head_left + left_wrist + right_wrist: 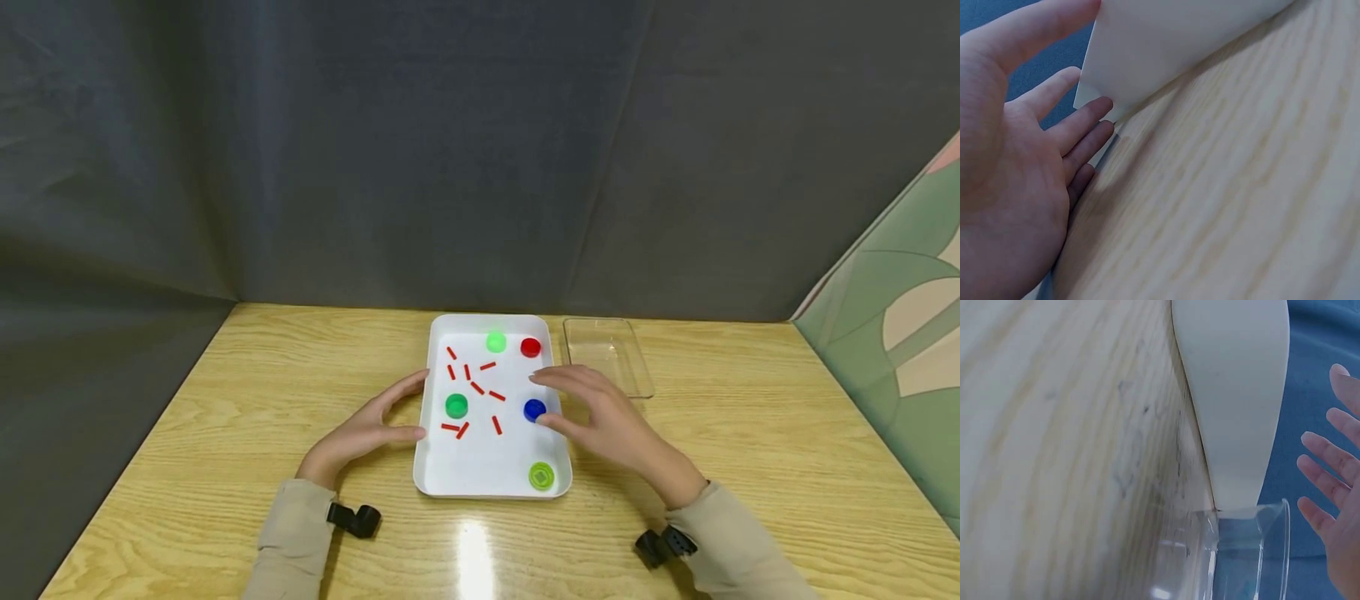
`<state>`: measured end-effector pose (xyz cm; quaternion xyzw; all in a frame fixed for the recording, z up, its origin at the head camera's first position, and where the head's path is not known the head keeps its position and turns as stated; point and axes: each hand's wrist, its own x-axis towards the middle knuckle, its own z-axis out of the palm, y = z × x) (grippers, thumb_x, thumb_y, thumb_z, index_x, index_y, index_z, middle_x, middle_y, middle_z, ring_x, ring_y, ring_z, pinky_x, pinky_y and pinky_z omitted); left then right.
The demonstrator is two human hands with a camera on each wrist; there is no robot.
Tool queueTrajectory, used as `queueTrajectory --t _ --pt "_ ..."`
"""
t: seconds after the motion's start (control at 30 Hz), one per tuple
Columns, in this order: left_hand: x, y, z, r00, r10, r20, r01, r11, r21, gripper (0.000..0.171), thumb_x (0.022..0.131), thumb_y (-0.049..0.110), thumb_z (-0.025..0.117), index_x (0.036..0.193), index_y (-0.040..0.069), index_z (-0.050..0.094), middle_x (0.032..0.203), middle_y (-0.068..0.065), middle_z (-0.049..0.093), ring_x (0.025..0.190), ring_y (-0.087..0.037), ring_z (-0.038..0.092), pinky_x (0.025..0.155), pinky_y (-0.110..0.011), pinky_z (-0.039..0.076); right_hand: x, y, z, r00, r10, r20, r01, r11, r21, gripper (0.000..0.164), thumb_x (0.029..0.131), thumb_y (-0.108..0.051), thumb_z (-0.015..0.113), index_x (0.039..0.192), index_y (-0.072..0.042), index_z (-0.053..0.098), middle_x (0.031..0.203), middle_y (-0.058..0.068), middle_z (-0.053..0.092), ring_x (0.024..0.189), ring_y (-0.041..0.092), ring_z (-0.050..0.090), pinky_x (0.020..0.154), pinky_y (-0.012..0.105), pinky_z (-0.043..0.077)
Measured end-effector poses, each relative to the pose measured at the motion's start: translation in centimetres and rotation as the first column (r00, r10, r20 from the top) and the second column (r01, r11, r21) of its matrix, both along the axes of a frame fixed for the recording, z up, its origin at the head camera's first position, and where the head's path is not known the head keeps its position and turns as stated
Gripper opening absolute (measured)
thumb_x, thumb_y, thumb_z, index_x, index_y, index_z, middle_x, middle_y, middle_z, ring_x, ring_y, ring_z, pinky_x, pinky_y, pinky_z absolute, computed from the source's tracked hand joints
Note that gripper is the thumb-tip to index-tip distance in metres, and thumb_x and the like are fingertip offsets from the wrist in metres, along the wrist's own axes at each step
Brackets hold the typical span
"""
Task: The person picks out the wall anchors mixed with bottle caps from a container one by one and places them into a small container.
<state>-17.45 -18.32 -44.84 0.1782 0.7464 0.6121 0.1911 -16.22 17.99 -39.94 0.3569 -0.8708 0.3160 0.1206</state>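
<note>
A white tray [487, 462] lies between my hands. Several short red sticks [497, 425] are scattered in it, with small round plastic pieces like caps: light green [496, 342], red [530, 347], dark green [456, 406], blue [533, 410] and yellow-green [542, 476]. At the tray's left side is my left hand [367, 429], thumb and fingers spread; in the left wrist view its fingertips meet the tray wall [1147, 50]. My right hand [600, 417] hovers over the right rim near the blue piece, fingers apart. The right wrist view shows nothing in its fingers [1329, 456].
A transparent plastic box [611, 354] stands just right of the tray, partly behind my right hand. The wooden table [262, 400] extends to both sides. A dark curtain [420, 167] hangs along its back edge, and a patterned cloth [900, 308] is at the right.
</note>
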Motion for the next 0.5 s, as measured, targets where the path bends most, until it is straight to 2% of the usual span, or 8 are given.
queueTrajectory --t 0.23,0.5 --pt "0.1 0.1 0.1 1.0 0.01 0.015 -0.01 1.0 0.0 0.085 0.086 0.018 0.079 0.155 0.031 0.032 0.159 0.003 0.028 0.147 -0.021 0.018 0.117 -0.057 0.011 -0.7 -1.2 0.1 0.997 0.041 0.069 -0.044 0.998 0.038 0.043 0.087 -0.028 0.078 0.126 -0.013 0.068 0.127 -0.005 0.063 0.122 0.019 0.054 0.103 0.043 0.044" --pt "0.3 0.1 0.2 1.0 0.013 0.016 -0.013 1.0 -0.001 0.086 0.086 0.015 0.079 0.156 0.029 0.031 0.159 0.002 0.029 0.147 -0.021 0.018 0.117 -0.056 0.01 -1.6 -2.7 0.2 0.984 0.087 0.153 -0.101 0.991 0.085 0.039 0.086 -0.029 0.08 0.119 -0.011 0.071 0.122 -0.006 0.065 0.119 0.015 0.056 0.103 0.039 0.045"
